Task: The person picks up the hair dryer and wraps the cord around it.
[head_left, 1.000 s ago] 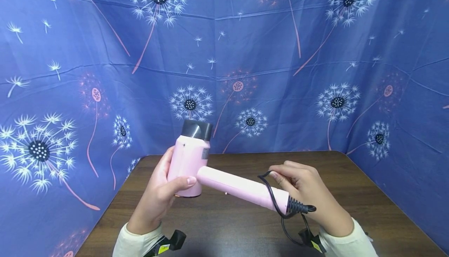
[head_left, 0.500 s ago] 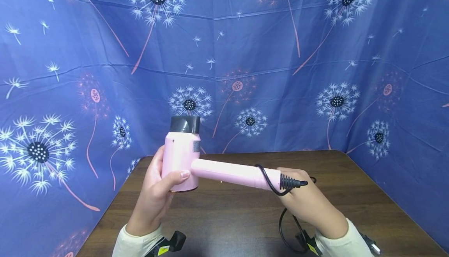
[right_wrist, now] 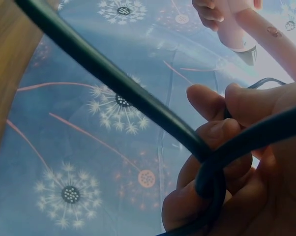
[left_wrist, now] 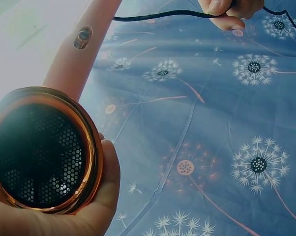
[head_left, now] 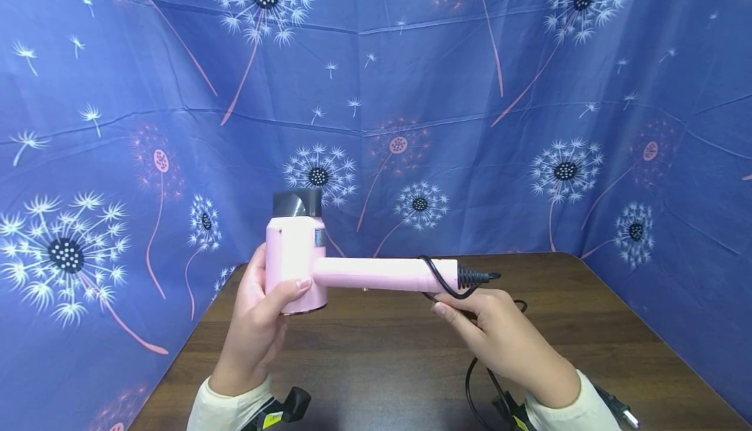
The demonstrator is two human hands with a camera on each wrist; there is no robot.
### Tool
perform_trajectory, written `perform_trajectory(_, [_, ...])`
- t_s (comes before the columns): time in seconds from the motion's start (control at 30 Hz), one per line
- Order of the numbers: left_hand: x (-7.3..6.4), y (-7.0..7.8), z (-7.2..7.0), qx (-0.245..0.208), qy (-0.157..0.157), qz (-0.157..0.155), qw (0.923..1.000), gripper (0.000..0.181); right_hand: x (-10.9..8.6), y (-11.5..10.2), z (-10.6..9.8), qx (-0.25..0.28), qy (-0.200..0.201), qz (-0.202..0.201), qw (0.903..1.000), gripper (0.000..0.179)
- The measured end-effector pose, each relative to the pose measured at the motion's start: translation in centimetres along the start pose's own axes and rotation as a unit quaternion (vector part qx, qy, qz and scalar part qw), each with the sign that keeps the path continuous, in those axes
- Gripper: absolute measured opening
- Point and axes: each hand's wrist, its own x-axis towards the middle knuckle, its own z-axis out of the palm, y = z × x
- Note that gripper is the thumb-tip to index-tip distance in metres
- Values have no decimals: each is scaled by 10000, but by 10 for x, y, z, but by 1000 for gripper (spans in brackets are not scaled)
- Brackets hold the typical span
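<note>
A pink hair dryer [head_left: 382, 273] is held up over the table, its handle level and pointing right. My left hand [head_left: 252, 326] grips its barrel, thumb across the front, with the black nozzle [head_left: 297, 203] on top. In the left wrist view the mesh grille [left_wrist: 40, 152] with a copper-coloured rim faces the camera. A black cord [head_left: 435, 270] loops over the end of the handle. Just below that end, my right hand [head_left: 505, 326] pinches the cord between thumb and forefinger. More cord [right_wrist: 108, 73] crosses that hand's curled fingers in the right wrist view.
The brown wooden table [head_left: 376, 366] lies under both hands. A blue dandelion-print cloth [head_left: 470, 176] hangs behind it and along both sides. The cord's plug [head_left: 630, 416] shows beside the right sleeve, and slack cord [head_left: 470, 379] hangs below the right hand.
The hair dryer has turned from tilted to level and shifted left. My right hand has gone from the near side of the handle, past behind it, to below its end, drawing the cord along.
</note>
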Motion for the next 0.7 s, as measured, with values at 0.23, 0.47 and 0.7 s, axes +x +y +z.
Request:
perform_trajectory(0.23, [2, 0, -1, 111, 188, 57, 9997, 64, -2, -1, 2, 144, -163, -59, 9997, 14])
perform_trajectory(0.47, [2, 0, -3, 101, 290, 52, 9995, 65, -1, -3, 4, 112, -184, -122, 9997, 13])
perform_trajectory(0.7, [3, 0, -3, 155, 457, 147, 9987, 66, -1, -4, 4, 5, -201, -120, 9997, 13])
